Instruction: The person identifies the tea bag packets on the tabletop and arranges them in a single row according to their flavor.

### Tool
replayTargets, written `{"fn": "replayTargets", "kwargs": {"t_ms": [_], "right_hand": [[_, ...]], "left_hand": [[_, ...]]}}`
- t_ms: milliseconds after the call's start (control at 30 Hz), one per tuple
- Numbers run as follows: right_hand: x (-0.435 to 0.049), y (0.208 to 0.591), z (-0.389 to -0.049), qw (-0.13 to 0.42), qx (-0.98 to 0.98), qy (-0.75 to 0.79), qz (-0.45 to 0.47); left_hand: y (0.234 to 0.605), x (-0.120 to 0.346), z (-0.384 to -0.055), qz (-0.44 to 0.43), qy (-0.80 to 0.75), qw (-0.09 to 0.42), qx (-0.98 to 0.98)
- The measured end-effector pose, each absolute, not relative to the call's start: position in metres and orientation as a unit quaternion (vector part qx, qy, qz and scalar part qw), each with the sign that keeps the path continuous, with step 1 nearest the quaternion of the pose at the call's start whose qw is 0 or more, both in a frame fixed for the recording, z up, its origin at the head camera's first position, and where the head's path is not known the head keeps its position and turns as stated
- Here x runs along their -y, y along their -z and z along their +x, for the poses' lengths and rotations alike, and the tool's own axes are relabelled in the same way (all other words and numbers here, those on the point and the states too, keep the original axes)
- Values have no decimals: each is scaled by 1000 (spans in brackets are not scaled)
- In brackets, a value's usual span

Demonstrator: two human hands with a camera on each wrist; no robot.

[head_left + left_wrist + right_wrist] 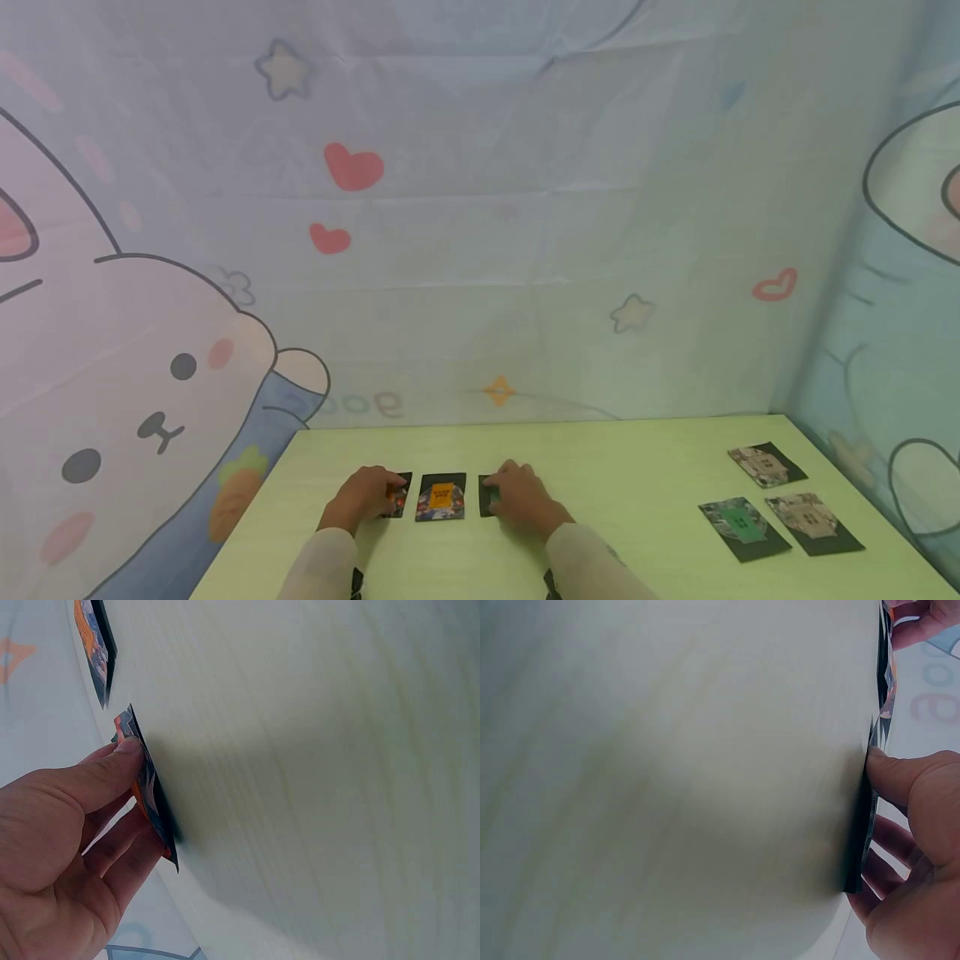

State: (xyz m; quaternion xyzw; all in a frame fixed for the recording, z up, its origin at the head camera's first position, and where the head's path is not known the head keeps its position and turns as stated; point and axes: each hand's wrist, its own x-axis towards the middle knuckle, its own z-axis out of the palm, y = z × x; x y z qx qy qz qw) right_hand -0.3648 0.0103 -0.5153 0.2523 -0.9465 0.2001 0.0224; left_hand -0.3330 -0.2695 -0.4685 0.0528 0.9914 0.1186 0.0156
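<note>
We see three cards in a row on the green table (615,467); our left hand (365,493) pinches the red card (397,496); our right hand (521,497) pinches the green card (489,496); the orange card (441,497) lies between, untouched; three more cards (780,512) lie well apart, seemingly not yet handled.

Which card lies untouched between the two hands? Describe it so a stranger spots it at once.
On the pale green table, find the row of three dark cards near the front. The middle card lies between the left hand and right hand; it alone shows an orange centre, uncovered.
</note>
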Motion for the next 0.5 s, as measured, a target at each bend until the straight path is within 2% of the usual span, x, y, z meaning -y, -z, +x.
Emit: {"fn": "replayTargets", "kwargs": {"t_ms": [500], "right_hand": [[3, 519, -365, 27, 948, -198, 246]], "left_hand": [[475, 272, -336, 50, -128, 15, -990]]}}
